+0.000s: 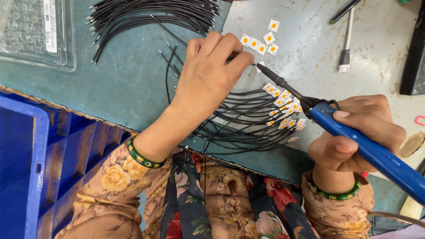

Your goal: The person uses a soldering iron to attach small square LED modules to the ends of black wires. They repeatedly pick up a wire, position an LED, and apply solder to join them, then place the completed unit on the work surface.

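My right hand [356, 135] grips a blue-handled soldering iron [367, 148]; its dark tip reaches up-left to a small white chip at my left fingertips. My left hand [208, 75] pinches a thin black wire against that chip [260, 65]. Below the iron lies a fan of black wires [239, 124] with small white square chips with orange centres [285, 108] soldered on their ends. Several loose chips [261, 42] of the same kind lie just above my left hand.
A bundle of bare black wires [146, 17] lies at the top. A clear plastic tray [37, 33] sits top left, a blue crate [44, 168] at the lower left. A white cable plug [344, 62] and a dark block [414, 57] lie at the right on the grey mat [310, 44].
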